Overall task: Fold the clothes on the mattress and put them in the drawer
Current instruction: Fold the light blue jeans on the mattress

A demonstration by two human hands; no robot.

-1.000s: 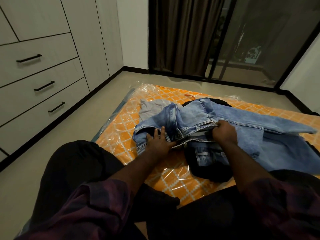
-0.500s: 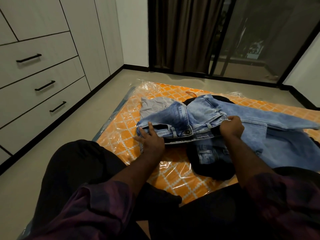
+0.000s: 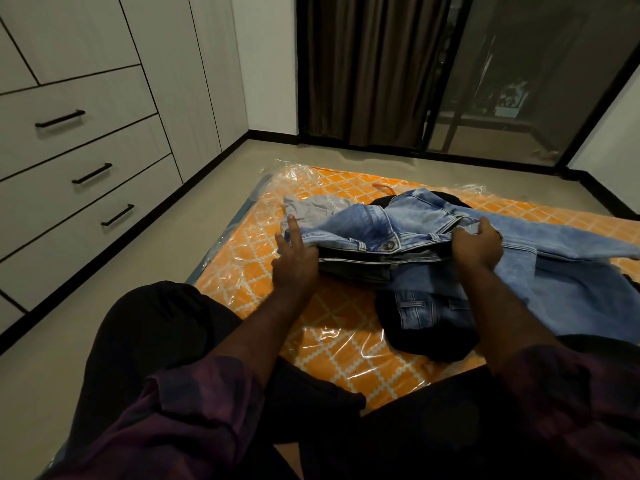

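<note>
Now, hold on the waistband: the left hand (image 3: 295, 263) grips the left end of the light blue jeans (image 3: 415, 237), thumb side tucked under the band and two fingers stretched out over the denim, while the right hand (image 3: 479, 245) pinches the right end with curled fingers.
Jeans position: the waist is raised a little off the mattress (image 3: 332, 327) — the legs trail away to the right, loose and not yet folded.
Underneath: a second pair of jeans (image 3: 429, 308) lies on a dark garment (image 3: 415, 341) just below the lifted band, touching it; a grey garment (image 3: 311, 211) sits beyond the left hand.
Risk, snagging: the lifted pair may drag the pieces below along with it, since the layers overlap and denim catches on denim.
Risk, uneven fold: the legs lie askew to the right, so a fold made from here would likely come out crooked unless they are first straightened.
Risk, slipping: the mattress is wrapped in clear plastic — a folded stack could slide on it when pressed flat.
Risk, grip: the left hand's hold looks partial, and the heavy waistband could sag out of it on a higher lift.
Drawers: the drawer fronts (image 3: 86, 178) at the left are all closed and well apart from the clothes, so carrying will need a free hand for a handle.
</note>
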